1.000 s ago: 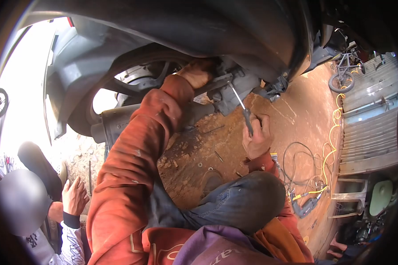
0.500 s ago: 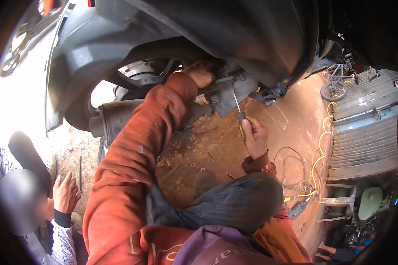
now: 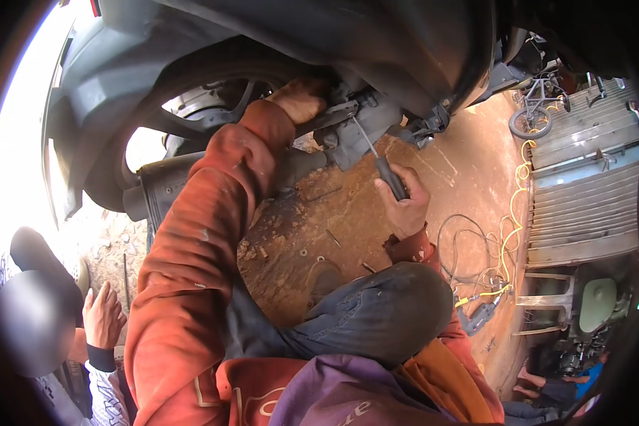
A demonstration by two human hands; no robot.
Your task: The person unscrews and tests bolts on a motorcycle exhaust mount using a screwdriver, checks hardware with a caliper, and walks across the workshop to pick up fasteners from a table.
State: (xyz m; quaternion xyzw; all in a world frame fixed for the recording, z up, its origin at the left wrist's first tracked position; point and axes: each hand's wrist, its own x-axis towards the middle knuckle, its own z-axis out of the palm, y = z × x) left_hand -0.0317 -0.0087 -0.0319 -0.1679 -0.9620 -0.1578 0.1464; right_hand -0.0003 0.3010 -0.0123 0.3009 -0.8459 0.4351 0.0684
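Observation:
My right hand [image 3: 407, 201] is wrapped round the dark handle of a screwdriver [image 3: 391, 178]. The screwdriver's shaft slants up and left, its tip at a metal part of the engine casing [image 3: 366, 128] under the vehicle. Beside the rear wheel [image 3: 247, 96], my left hand [image 3: 299, 99] reaches in near the same casing. Its fingers are hidden in shadow behind dark parts, and what they touch cannot be seen. Below my left forearm lies the exhaust silencer [image 3: 167, 181].
Another person's hand [image 3: 104, 317] is at the lower left. A power tool [image 3: 478, 317] and a yellow hose [image 3: 516, 226] lie on the dirt floor at the right. A bicycle [image 3: 532, 121] stands farther back. Small washers [image 3: 303, 253] lie below the casing.
The screwdriver's handle has swung from near upright to a steeper slant, with my right hand round it. My left hand stays at the casing. The whole view has shifted slightly.

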